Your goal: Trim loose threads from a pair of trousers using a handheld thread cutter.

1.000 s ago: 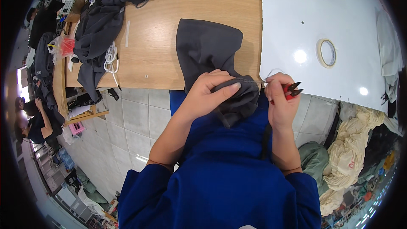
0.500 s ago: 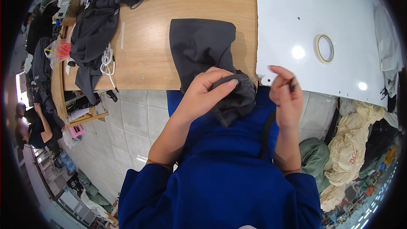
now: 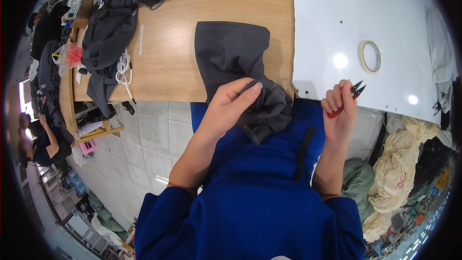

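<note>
A dark grey garment piece lies flat on the wooden table, and its near end bunches up over the table's edge. My left hand pinches that bunched end between thumb and fingers, near a seam. To the right, above the edge of the white board, my right hand is closed around thread snips. Their dark blades point up and away to the right, and a bit of the red handle shows below my fingers. The snips are apart from the cloth.
On the white tabletop lies a roll of tape. More dark grey garments are heaped at the left, beside a white cord. Cream cloth is piled at the lower right. Another person is at the far left.
My right hand has moved right, away from the cloth, and turned so that the snips' blades now show. The left hand keeps its pinch on the garment piece, almost in place.
</note>
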Tool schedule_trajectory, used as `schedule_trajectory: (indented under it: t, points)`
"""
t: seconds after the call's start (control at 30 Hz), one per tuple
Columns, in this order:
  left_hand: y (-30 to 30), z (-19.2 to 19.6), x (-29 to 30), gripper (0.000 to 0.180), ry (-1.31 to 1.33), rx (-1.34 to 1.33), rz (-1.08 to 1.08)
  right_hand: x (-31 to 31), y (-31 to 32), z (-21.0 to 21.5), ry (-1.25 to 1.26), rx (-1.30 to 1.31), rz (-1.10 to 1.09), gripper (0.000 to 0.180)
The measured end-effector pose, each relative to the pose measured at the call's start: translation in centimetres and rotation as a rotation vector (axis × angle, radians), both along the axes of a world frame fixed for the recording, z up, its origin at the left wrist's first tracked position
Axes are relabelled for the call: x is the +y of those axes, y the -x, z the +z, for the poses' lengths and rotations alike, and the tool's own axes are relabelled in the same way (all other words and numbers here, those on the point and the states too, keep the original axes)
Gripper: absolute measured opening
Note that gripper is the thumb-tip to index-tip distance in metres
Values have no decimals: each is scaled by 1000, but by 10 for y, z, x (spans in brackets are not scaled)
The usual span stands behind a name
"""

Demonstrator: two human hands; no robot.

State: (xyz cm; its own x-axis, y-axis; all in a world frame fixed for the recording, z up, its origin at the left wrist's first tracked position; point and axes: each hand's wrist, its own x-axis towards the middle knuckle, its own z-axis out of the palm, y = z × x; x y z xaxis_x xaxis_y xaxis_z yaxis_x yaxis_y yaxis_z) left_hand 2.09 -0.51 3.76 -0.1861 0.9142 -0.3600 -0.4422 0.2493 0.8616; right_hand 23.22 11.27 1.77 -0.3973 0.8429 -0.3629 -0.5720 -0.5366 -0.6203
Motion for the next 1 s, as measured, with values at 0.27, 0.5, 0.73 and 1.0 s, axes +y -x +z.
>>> schedule_trajectory:
  t: [0.27, 0.5, 0.73, 1.0]
  points:
    - [-1, -3, 9, 22, 1, 278, -113, -26, 21, 29, -624, -537, 374, 29]
    - [-3, 1, 10, 23, -35, 340, -109, -25, 42, 31, -1062, -888, 348, 16]
    - [1, 2, 16, 15, 58, 464, -168, -30, 27, 34, -951, -783, 445, 20]
    - [23, -19, 40, 13, -118, 1229, 271, -34, 10, 41, -528, -517, 653, 5]
